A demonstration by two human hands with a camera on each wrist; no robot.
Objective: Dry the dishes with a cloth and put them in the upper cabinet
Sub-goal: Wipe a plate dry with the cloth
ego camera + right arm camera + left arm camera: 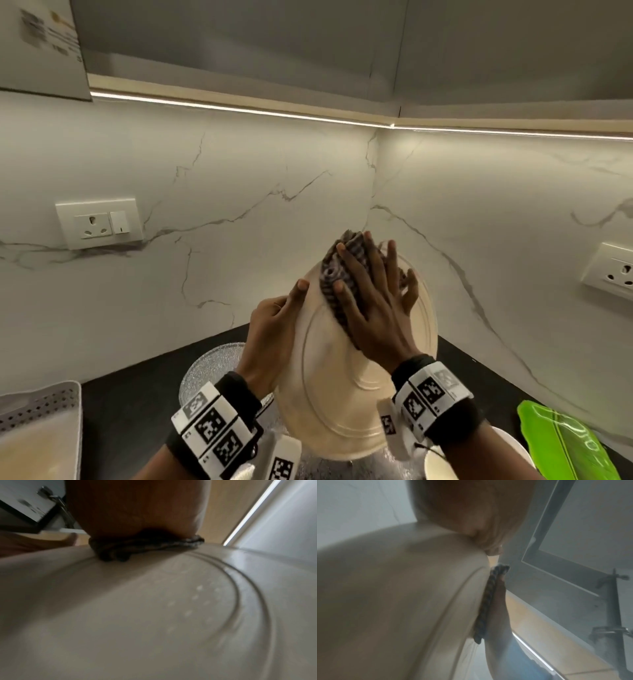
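A large cream plate [342, 394] is held tilted up over the black counter. My left hand [274, 325] grips its left rim, thumb on the front face and fingers behind. My right hand [373, 298] lies flat with fingers spread, pressing a dark striped cloth [330, 274] against the plate's upper face. In the left wrist view the plate's [393, 601] back fills the frame, and the cloth [486, 608] shows at its edge. The right wrist view shows the cloth [137, 547] bunched under my palm on the plate [154, 615], which has droplets on it.
A textured glass dish [212, 370] sits on the counter [137, 394] under the plate. A white perforated tray [41, 404] is at the left, a green leaf-shaped plate [561, 445] at the right, a white bowl [442, 462] by my right wrist. Upper cabinets [239, 34] hang overhead.
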